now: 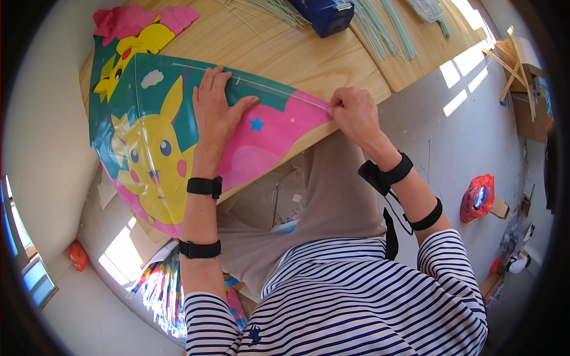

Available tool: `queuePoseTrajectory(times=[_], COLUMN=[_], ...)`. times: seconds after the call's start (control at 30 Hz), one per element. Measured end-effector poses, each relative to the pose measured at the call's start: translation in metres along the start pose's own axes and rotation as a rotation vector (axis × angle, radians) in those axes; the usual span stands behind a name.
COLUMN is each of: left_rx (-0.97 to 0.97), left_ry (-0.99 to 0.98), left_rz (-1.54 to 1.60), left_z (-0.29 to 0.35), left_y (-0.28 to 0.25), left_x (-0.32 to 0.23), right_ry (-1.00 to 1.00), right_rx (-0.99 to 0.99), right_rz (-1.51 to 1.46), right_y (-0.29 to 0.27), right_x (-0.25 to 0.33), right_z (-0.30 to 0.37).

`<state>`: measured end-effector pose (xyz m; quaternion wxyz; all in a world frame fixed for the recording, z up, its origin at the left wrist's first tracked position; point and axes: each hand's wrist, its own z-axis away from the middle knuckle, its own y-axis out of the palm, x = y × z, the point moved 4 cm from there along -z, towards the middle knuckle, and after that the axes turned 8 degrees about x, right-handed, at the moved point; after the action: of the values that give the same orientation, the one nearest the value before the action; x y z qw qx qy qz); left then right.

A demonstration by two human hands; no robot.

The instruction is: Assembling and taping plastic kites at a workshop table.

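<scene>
— Striped sleeves fill the bottom of the head view, and both forearms, each with black straps, reach up from them to the bench (332,56). What do the hands have?

— A colourful plastic kite (178,130) lies flat on the wooden bench, its lower part hanging over the near edge. The left hand (217,107) lies spread and flat on the kite's middle, palm down, pressing rather than gripping. The right hand (354,113) is at the kite's pink tip, its grip closed in a pinch on the end of a thin clear rod (261,87).

— Which way does the rod run?

— Its long axis goes from upper left to the pink tip on the right, along the kite's upper edge, passing just beyond the left fingertips. Its right end sits in the right hand; that hand is nearer to it.

— Anything else on the bench?

— A dark blue box (325,15) and bundles of pale green rods (386,29) at the far side, well apart from both hands.
</scene>
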<state>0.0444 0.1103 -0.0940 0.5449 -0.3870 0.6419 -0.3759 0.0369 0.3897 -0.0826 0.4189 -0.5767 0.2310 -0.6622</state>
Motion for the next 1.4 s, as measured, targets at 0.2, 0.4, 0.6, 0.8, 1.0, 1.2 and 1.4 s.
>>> queuePoseTrajectory(times=[0.2,0.4,0.6,0.8,1.0,1.2,1.4], left_rx=[0.0,-0.01,-0.038,-0.035,-0.047,-0.029,-0.005], left_ry=[0.0,0.014,0.034,0.044,0.033,0.001,-0.056], left_rz=[-0.005,0.004,0.016,-0.011,-0.013,-0.003,0.044], left_z=[0.0,-0.001,0.0,-0.002,0.0,-0.001,-0.001], left_y=[-0.001,-0.002,-0.003,-0.002,0.001,0.003,0.005], left_x=[0.001,-0.002,-0.003,-0.003,0.003,0.003,0.003], right_ry=[0.015,0.088,0.179,0.136,0.06,-0.331,-0.375], right_rx=[0.022,0.048,0.118,0.113,-0.04,-0.089,-0.068], right_rz=[0.031,0.017,0.034,0.056,-0.183,-0.144,-0.085], right_y=[0.0,-0.002,-0.011,-0.012,-0.026,0.029,0.072], right_x=[0.0,-0.002,-0.012,-0.017,0.005,0.087,0.119], right_z=[-0.002,-0.004,-0.008,-0.008,0.005,-0.026,-0.073])
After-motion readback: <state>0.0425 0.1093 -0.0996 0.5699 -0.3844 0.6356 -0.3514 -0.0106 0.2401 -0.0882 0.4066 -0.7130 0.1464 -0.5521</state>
